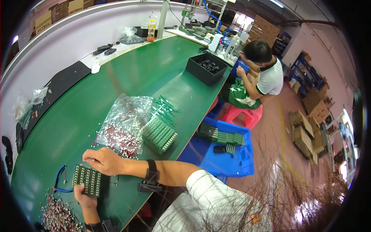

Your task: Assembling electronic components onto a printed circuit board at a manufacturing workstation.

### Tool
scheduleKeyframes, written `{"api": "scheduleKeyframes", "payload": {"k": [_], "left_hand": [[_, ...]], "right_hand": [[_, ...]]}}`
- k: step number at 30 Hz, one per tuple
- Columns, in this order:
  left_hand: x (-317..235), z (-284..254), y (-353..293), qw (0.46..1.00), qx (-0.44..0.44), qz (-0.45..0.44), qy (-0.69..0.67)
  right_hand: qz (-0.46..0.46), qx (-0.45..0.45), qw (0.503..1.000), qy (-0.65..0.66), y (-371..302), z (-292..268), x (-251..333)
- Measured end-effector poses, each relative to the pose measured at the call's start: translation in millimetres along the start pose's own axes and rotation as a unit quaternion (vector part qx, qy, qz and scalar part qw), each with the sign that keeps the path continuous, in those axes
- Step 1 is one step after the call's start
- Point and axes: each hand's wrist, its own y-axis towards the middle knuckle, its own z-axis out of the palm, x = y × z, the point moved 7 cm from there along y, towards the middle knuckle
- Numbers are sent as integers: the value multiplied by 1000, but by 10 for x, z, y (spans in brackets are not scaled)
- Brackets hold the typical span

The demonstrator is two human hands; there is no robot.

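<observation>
My left hand (85, 198) grips a green circuit board panel (91, 181) by its lower edge, thumb on top. Rows of small pale parts cover the panel's face. Just above the panel's upper edge is my right hand (105, 161), its fingers pinched together; what they hold, if anything, is too small to make out. A blue-handled hand tool (58, 179) lies left of the panel, partly hidden by it. Nearer the front edge spreads a heap of small red-and-white wire pieces (58, 214). Beyond my right hand, more such pieces lie in and around a clear plastic bag (125, 112).
A stack of green boards (159, 134) and loose green wires (165, 109) lie beside the bag. Farther off stands a black box (206, 69) of dark parts. Right of the green table (150, 65), a blue bin (226, 160) holds boards, and a co-worker (266, 77) sits on a pink stool (247, 115).
</observation>
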Motion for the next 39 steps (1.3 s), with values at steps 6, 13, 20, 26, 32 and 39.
{"api": "scheduleKeyframes", "payload": {"k": [6, 13, 20, 26, 32, 39], "left_hand": [[-267, 234, -49, 978, 12, 116, 175], [-306, 391, -140, 962, -11, 119, 246], [-326, 548, -148, 948, 22, 96, 303], [-341, 622, -139, 953, 34, 95, 285], [-326, 612, -136, 955, 42, 92, 280], [-360, 621, -162, 944, 31, 123, 306]], "right_hand": [[82, 35, 996, 13, -44, 82, -197], [151, 42, 987, 28, -50, 56, -128], [160, 43, 985, 39, -53, 79, -100], [101, 38, 994, -3, -43, 79, -36], [37, 24, 999, -29, -39, 78, 5], [15, 17, 999, -46, -20, 53, 60]]}}
